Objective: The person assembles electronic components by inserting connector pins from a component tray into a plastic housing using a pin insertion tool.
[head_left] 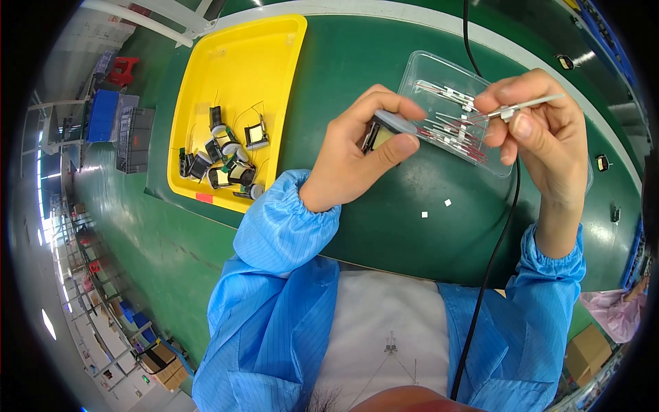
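My left hand (347,151) is closed round a small coil component with a grey round disc (394,122) on top and a black and yellow body, partly hidden by the fingers. To the right, my right hand (552,141) pinches a thin white-sleeved lead part (535,104) with a small white block on it, raised above the table. Below and between both hands lies a clear plastic box (417,65). Several similar lead parts (449,141) with red and white wires rest inside it. The two held pieces are apart from each other.
A yellow tray (237,62) at the left holds several coil components (221,158) with loose wires. Two tiny white squares (425,215) lie on the green table (357,62). A black cable (503,237) runs across it. More components (603,163) sit at the right; a pink sleeve (607,312) shows beyond.
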Demonstrator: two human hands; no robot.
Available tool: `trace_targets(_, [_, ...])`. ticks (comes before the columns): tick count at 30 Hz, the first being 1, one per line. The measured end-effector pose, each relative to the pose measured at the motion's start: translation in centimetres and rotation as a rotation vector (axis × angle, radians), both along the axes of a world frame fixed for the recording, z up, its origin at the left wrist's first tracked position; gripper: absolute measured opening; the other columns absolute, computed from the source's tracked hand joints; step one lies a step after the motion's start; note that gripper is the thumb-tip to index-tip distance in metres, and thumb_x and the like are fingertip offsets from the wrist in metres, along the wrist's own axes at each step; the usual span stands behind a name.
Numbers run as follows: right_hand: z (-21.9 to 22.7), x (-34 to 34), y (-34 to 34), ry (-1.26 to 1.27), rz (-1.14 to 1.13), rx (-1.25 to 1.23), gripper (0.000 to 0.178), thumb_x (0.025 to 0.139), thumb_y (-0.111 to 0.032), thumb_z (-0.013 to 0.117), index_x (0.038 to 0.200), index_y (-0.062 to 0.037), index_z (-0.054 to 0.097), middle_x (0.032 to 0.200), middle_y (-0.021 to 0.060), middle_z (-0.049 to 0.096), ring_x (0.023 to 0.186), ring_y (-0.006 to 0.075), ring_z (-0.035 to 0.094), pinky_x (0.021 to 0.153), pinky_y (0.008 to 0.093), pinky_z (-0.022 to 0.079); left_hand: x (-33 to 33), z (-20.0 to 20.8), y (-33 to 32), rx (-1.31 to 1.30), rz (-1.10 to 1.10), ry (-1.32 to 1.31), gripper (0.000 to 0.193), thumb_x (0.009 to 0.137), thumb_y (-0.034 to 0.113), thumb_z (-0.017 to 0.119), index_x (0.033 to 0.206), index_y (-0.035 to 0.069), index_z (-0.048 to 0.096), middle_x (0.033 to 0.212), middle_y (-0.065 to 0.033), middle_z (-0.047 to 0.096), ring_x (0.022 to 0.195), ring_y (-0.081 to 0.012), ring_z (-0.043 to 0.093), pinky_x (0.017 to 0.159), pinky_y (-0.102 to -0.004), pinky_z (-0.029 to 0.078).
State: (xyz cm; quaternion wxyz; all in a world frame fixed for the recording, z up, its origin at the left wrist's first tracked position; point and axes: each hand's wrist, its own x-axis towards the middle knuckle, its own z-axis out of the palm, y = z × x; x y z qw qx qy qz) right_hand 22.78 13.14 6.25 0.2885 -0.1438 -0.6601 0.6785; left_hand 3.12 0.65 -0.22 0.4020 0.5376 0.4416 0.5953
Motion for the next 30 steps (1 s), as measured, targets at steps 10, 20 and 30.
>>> trace_targets(10, [-1.0, -0.7, -1.1, 0.102, -0.144, -0.030, 0.019, 0.081, -0.005, 0.069, 0.097, 0.0027, 0.064, 0.087, 0.0096, 0.066, 0.061, 0.0065, 0.054, 0.052, 0.0188, 0.042, 0.6, 0.8, -0.1, -0.127, 0.007, -0.143, 0.030, 0.088, 0.007, 0.063, 0.115, -0.001, 0.055, 0.102, -0.0102, 0.059, 0.090, -0.0159, 0.061, 0.079, -0.0243, 0.050])
trace_targets(20, [-1.2, -1.0, -1.3, 0.037, -0.215, 0.030, 0.017, 0.082, -0.004, 0.069, 0.098, 0.0024, 0.065, 0.085, 0.0076, 0.067, 0.062, 0.0051, 0.054, 0.053, 0.0177, 0.041, 0.0, 0.0, 0.4, -0.079, 0.005, -0.293, 0.032, 0.084, -0.005, 0.062, 0.115, -0.003, 0.055, 0.116, -0.0177, 0.060, 0.099, -0.0164, 0.060, 0.088, -0.0272, 0.050])
trace_targets(30, [-1.0, -0.9, -1.6, 0.043, -0.233, 0.034, 0.015, 0.082, -0.003, 0.068, 0.097, 0.0012, 0.065, 0.089, 0.0077, 0.066, 0.064, 0.0038, 0.053, 0.053, 0.0171, 0.040, -0.4, -0.3, 0.0, 0.012, 0.022, -0.169, 0.032, 0.086, -0.007, 0.054, 0.117, 0.000, 0.046, 0.111, -0.0174, 0.059, 0.099, -0.0231, 0.060, 0.085, -0.0299, 0.050])
